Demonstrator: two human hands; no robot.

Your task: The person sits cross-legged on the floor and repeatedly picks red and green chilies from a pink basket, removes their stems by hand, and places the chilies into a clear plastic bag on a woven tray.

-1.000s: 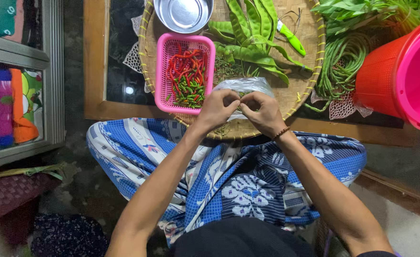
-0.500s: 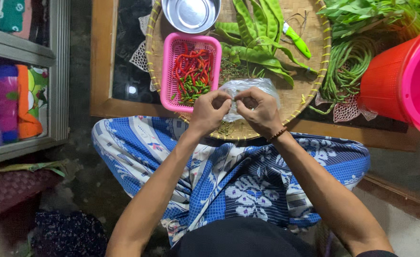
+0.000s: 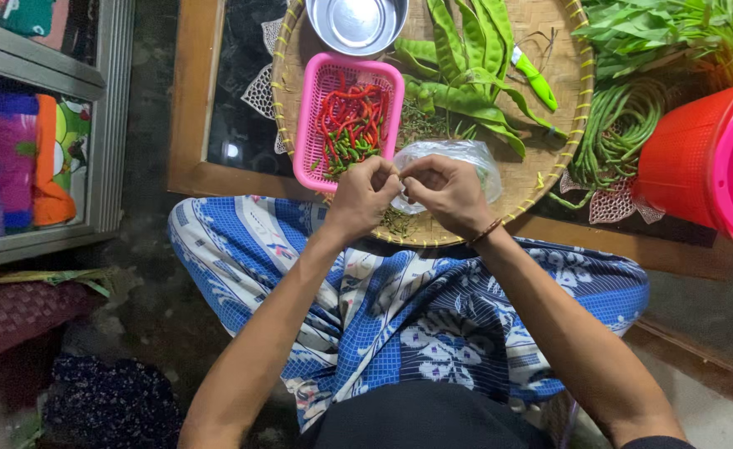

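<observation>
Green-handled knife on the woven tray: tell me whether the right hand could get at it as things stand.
Probably yes, once freed: the right hand is pinching the clear plastic bag together with the left hand. The green-handled knife lies uncovered on the woven tray, beside the flat green beans.

Low wooden-framed table (image 3: 185, 125) beside shelf (image 3: 109, 108) on dark floor (image 3: 146, 308)
</observation>
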